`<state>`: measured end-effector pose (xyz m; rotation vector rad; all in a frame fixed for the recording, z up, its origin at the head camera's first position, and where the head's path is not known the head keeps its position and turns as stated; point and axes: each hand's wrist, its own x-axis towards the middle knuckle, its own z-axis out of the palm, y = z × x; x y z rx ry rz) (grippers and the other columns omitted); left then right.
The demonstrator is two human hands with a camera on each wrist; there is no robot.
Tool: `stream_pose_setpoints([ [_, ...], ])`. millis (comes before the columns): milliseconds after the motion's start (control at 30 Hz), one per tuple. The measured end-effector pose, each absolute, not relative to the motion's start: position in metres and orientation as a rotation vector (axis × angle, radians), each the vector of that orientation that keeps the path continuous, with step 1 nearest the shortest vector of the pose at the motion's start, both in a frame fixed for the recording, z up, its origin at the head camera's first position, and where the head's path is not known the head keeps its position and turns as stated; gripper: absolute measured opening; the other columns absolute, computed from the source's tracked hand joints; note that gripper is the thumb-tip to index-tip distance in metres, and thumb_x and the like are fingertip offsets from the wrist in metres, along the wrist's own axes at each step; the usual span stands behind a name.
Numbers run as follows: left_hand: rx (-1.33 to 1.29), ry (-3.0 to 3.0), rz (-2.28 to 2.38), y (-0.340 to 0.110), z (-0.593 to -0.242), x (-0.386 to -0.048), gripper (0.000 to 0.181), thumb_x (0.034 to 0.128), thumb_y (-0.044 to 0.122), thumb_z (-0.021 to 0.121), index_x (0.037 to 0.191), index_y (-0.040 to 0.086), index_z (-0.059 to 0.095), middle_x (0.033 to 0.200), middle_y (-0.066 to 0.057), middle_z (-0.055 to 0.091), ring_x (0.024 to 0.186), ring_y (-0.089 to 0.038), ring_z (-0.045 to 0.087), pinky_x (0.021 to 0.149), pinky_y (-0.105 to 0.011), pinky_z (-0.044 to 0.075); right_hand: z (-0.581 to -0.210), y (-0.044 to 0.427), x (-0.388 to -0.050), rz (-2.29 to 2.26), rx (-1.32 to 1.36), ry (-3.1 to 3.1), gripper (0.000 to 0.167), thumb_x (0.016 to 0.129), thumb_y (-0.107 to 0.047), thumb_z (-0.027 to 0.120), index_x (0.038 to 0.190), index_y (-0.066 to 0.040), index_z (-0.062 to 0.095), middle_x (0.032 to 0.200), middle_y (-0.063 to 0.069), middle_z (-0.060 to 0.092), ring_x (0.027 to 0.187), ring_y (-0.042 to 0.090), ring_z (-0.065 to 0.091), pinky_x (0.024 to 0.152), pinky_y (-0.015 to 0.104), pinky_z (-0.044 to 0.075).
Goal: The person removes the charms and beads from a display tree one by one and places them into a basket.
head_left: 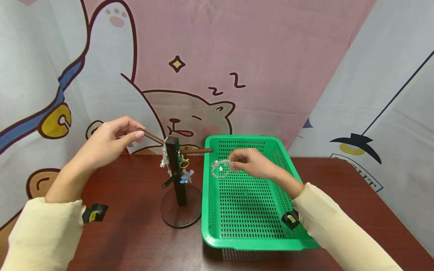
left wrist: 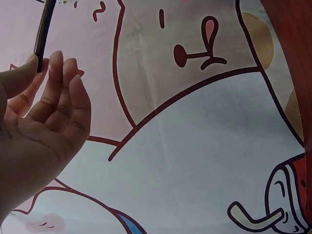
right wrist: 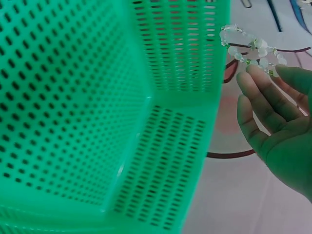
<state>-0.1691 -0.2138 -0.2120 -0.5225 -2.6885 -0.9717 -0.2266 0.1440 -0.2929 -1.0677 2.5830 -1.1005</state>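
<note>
My left hand (head_left: 113,141) pinches the end of a thin wooden peg (head_left: 152,136) on a dark jewelry stand (head_left: 178,188). In the left wrist view, thumb and fingertips meet on that peg (left wrist: 45,34). Over the green basket (head_left: 210,210), my right hand (head_left: 252,162) pinches a clear beaded bracelet (head_left: 220,176). The right wrist view shows the bracelet (right wrist: 263,62) hanging as a loop of pale and green beads from the thumb and fingertips. Pale beaded jewelry (head_left: 164,160) hangs on the stand's left side, and a gold ring-shaped piece (head_left: 184,164) and a blue charm (head_left: 185,177) on its right.
Another peg (head_left: 196,151) reaches from the stand toward the basket's left rim. A shorter dark peg (head_left: 167,183) points toward me. Stand and basket sit side by side on a reddish-brown table (head_left: 129,226). Behind them hangs a cartoon-printed cloth (head_left: 271,67).
</note>
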Motion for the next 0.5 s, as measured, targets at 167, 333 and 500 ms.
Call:
stream_pose_setpoints([
  [167, -0.507, -2.694, -0.981, -0.214, -0.213, -0.169, 0.023, 0.0938, 0.022, 0.053, 0.108, 0.006, 0.059, 0.091, -0.009, 0.062, 0.075, -0.018, 0.054, 0.059, -0.025, 0.044, -0.310, 0.147, -0.233, -1.055, -1.051, 2.596, 0.008, 0.091, -0.008, 0.055, 0.094, -0.007, 0.062, 0.067, 0.000, 0.059, 0.057, 0.012, 0.048, 0.054, 0.027, 0.037],
  [333, -0.512, -2.692, -0.992, -0.214, -0.213, -0.170, 0.023, 0.0943, 0.022, 0.052, 0.109, 0.006, 0.058, 0.092, -0.010, 0.062, 0.076, -0.017, 0.054, 0.059, -0.024, 0.044, -0.320, 0.149, -0.235, -1.053, -1.016, 2.595, 0.007, 0.091, -0.009, 0.055, 0.094, -0.009, 0.062, 0.068, 0.002, 0.061, 0.059, 0.013, 0.052, 0.054, 0.027, 0.038],
  [500, -0.515, -2.692, -0.991, -0.214, -0.214, -0.170, 0.023, 0.0944, 0.022, 0.051, 0.109, 0.005, 0.058, 0.093, -0.011, 0.062, 0.076, -0.018, 0.054, 0.059, -0.024, 0.044, -0.330, 0.151, -0.236, -1.041, -1.030, 2.576, 0.007, 0.091, -0.006, 0.056, 0.091, -0.009, 0.062, 0.065, 0.000, 0.059, 0.056, 0.010, 0.050, 0.054, 0.027, 0.038],
])
